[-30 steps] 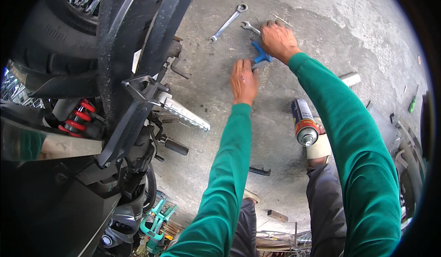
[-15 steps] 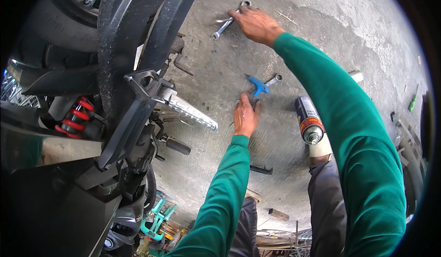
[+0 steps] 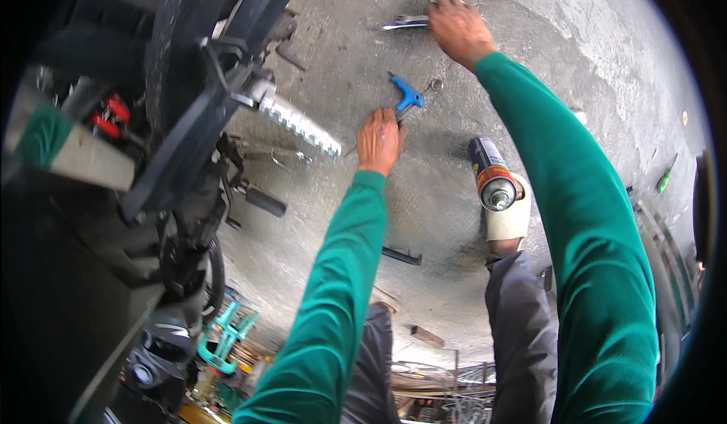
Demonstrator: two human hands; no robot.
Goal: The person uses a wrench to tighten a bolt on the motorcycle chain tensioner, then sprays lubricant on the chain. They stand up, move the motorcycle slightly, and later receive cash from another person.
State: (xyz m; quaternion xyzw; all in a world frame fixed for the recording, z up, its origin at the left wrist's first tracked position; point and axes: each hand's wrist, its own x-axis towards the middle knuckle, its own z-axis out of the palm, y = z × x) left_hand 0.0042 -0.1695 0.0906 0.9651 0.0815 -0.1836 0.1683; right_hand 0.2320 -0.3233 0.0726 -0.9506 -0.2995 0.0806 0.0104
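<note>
My right hand [image 3: 460, 32] is stretched out at the far side, its fingers closed over shiny spanners [image 3: 407, 22]; their ends stick out to its left, and the rest is hidden under the fingers. Closer to me, my left hand [image 3: 380, 141] has its fingers closed on a blue T-handle key [image 3: 410, 93], whose handle points away from me. Beside that handle shows the ring end of another spanner [image 3: 435, 85]; whether my left hand grips this one too, I cannot tell.
A motorcycle fills the left side, its metal footpeg [image 3: 300, 125] jutting toward my left hand. A spray can [image 3: 493, 174] stands by my right shoe. A dark metal bar [image 3: 401, 256], a wood block [image 3: 428, 337] and a green-handled screwdriver [image 3: 666, 176] lie on the concrete floor.
The spanners by my right hand have turned from slanting to nearly level, with the hand now over more of them. My left hand and the blue key have shifted slightly away from me. The view has shifted.
</note>
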